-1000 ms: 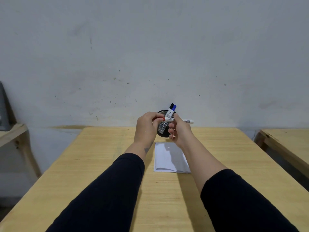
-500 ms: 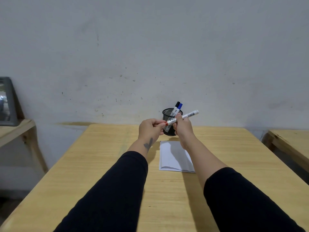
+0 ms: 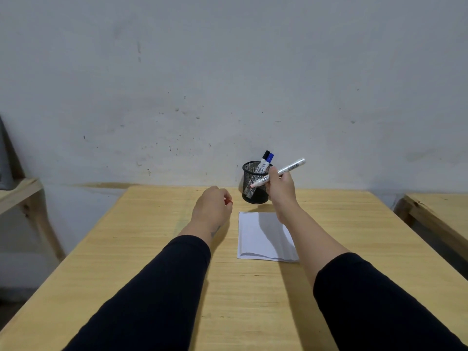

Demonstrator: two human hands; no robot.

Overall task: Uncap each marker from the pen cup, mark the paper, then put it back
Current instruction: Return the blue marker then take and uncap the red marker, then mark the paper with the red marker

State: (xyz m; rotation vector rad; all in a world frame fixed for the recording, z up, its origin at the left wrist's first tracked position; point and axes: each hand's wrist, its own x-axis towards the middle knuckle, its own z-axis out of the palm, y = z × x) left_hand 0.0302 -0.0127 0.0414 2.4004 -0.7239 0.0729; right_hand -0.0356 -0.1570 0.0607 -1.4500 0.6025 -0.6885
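My right hand [image 3: 281, 190] holds an uncapped white marker [image 3: 291, 167] slanted in front of the black mesh pen cup [image 3: 253, 188], its reddish tip pointing down-left. My left hand [image 3: 212, 207] is closed around the red cap [image 3: 228, 201], of which only a sliver shows, and hovers left of the cup. Two capped markers stand in the cup, one with a black cap [image 3: 265, 155] and one with a blue cap [image 3: 270, 157]. A white sheet of paper [image 3: 255, 236] lies on the table below my right wrist.
The wooden table [image 3: 152, 236] butts against a grey wall. A second wooden table [image 3: 440, 211] stands to the right across a gap. A wooden shelf [image 3: 17, 196] with a dark object on it stands at the left.
My hands have pulled apart: the red cap came off the marker and moved left with my left hand, while my right hand keeps the marker near the cup.
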